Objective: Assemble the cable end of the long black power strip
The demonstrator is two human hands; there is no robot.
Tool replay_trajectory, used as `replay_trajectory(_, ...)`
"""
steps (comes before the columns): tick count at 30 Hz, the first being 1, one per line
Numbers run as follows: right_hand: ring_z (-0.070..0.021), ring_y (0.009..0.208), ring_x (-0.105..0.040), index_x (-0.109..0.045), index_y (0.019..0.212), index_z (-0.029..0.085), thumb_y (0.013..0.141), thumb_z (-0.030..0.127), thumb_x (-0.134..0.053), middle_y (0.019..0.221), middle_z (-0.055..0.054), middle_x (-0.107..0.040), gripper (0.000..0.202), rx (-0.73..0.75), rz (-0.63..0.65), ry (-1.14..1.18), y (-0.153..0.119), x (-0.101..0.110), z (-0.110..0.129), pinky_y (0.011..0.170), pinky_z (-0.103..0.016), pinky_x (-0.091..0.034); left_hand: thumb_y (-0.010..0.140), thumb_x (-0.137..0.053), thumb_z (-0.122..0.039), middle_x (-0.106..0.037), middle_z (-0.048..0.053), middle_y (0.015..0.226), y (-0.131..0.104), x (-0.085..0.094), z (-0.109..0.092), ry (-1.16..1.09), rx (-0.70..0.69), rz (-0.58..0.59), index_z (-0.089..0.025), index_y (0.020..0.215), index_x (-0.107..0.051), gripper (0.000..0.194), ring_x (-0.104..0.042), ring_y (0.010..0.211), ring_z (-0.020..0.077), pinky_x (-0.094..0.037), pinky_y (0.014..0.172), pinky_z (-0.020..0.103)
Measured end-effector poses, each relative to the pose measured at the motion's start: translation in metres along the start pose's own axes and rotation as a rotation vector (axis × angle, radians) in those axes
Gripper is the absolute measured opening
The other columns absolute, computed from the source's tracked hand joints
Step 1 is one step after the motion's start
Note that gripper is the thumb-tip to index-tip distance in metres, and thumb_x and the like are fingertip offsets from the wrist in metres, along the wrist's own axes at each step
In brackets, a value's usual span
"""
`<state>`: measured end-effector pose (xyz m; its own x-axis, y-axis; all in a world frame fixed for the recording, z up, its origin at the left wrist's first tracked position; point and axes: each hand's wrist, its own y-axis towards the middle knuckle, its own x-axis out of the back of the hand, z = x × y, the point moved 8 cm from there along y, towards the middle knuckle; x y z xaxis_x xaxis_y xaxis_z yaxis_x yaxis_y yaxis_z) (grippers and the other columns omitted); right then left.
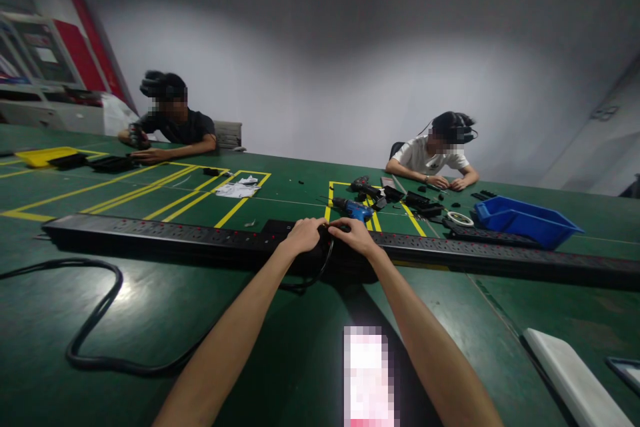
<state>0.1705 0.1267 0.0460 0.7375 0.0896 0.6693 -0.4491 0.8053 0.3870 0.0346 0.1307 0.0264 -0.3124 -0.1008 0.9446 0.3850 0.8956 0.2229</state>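
Observation:
A long black power strip [175, 238] with rows of sockets and small red marks lies across the green table. My left hand [306, 235] and my right hand [353, 235] meet over its middle, fingers pressed together around a small dark piece that joins a black cable [327, 260]. The piece is too small and dark to name. The cable drops from between my hands toward the table. A thicker black cable [95, 320] curves over the table at the left. Behind my right hand lies a blue power drill [353, 208].
Two people sit across the green table [285, 177]. A blue bin [530, 217], a tape roll [460, 219] and black parts lie at the right. White papers [238, 187] and a yellow tray [47, 156] are left. A white slab [575, 373] is near right.

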Motion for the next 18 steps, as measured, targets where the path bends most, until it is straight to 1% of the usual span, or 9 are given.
replay_trajectory(2,-0.0231,0.104,-0.065,-0.073,0.106,0.021,0.090,0.041,-0.056,0.110,-0.006,-0.072,0.031,-0.007,0.009,0.001,0.000,0.001,-0.001,0.094,-0.035,-0.047,0.087,-0.036,-0.008,-0.068,0.007,0.120,0.000,0.000,-0.001,0.006,-0.003,-0.002,-0.029,0.131,-0.056,0.053,-0.061,0.111,0.0248,-0.042,0.099,0.039)
replay_trajectory(4,-0.0223,0.104,-0.065,-0.073,0.107,0.020,0.089,0.030,-0.053,0.110,-0.005,-0.072,0.029,-0.016,0.018,-0.006,0.000,0.000,-0.002,0.095,-0.034,-0.047,0.086,-0.037,-0.008,-0.067,0.007,0.121,-0.001,0.000,0.000,0.015,0.005,0.002,-0.029,0.132,-0.055,0.054,-0.061,0.112,0.0246,-0.042,0.100,0.039)
replay_trajectory(6,-0.0220,0.102,-0.065,-0.072,0.109,0.020,0.083,0.022,-0.055,0.109,-0.005,-0.072,0.031,0.000,0.024,-0.034,-0.001,-0.001,-0.001,0.094,-0.033,-0.047,0.085,-0.038,-0.007,-0.067,0.006,0.122,-0.001,-0.001,0.001,0.023,0.018,0.012,-0.029,0.134,-0.054,0.055,-0.060,0.113,0.0241,-0.041,0.101,0.038)
replay_trajectory(7,-0.0221,0.101,-0.065,-0.071,0.111,0.020,0.080,0.020,-0.058,0.109,-0.005,-0.072,0.033,0.018,0.023,-0.056,-0.001,-0.002,0.001,0.093,-0.032,-0.047,0.085,-0.039,-0.007,-0.067,0.006,0.122,-0.001,-0.001,0.001,0.024,0.023,0.015,-0.029,0.134,-0.054,0.056,-0.059,0.114,0.0239,-0.041,0.101,0.037)
replay_trajectory(9,-0.0230,0.099,-0.065,-0.070,0.112,0.020,0.076,0.022,-0.065,0.108,-0.006,-0.072,0.037,0.056,0.015,-0.114,-0.002,-0.004,0.006,0.089,-0.032,-0.048,0.086,-0.038,-0.008,-0.066,0.007,0.123,-0.001,-0.001,0.001,0.023,0.023,0.015,-0.029,0.136,-0.053,0.056,-0.059,0.115,0.0238,-0.040,0.101,0.037)
replay_trajectory(12,-0.0235,0.094,-0.065,-0.070,0.110,0.019,0.076,0.031,-0.071,0.104,-0.008,-0.072,0.036,0.071,0.001,-0.225,-0.003,-0.007,0.011,0.082,-0.030,-0.048,0.087,-0.038,-0.009,-0.066,0.007,0.122,-0.001,0.000,0.000,0.024,0.014,0.010,-0.030,0.137,-0.052,0.056,-0.059,0.113,0.0247,-0.041,0.100,0.038)
replay_trajectory(15,-0.0228,0.088,-0.064,-0.069,0.109,0.018,0.082,0.040,-0.068,0.100,-0.010,-0.072,0.035,0.059,-0.004,-0.358,-0.004,-0.008,0.013,0.077,-0.029,-0.046,0.086,-0.038,-0.009,-0.066,0.008,0.120,-0.002,0.000,0.000,0.034,0.023,0.006,-0.030,0.136,-0.053,0.056,-0.059,0.111,0.0251,-0.042,0.099,0.038)
replay_trajectory(18,-0.0223,0.089,-0.063,-0.068,0.109,0.018,0.088,0.046,-0.060,0.098,-0.011,-0.071,0.036,0.048,0.000,-0.468,-0.004,-0.009,0.015,0.077,-0.028,-0.043,0.087,-0.037,-0.009,-0.066,0.008,0.117,-0.002,0.000,0.000,0.038,0.021,0.003,-0.030,0.134,-0.055,0.054,-0.059,0.110,0.0250,-0.043,0.097,0.038)
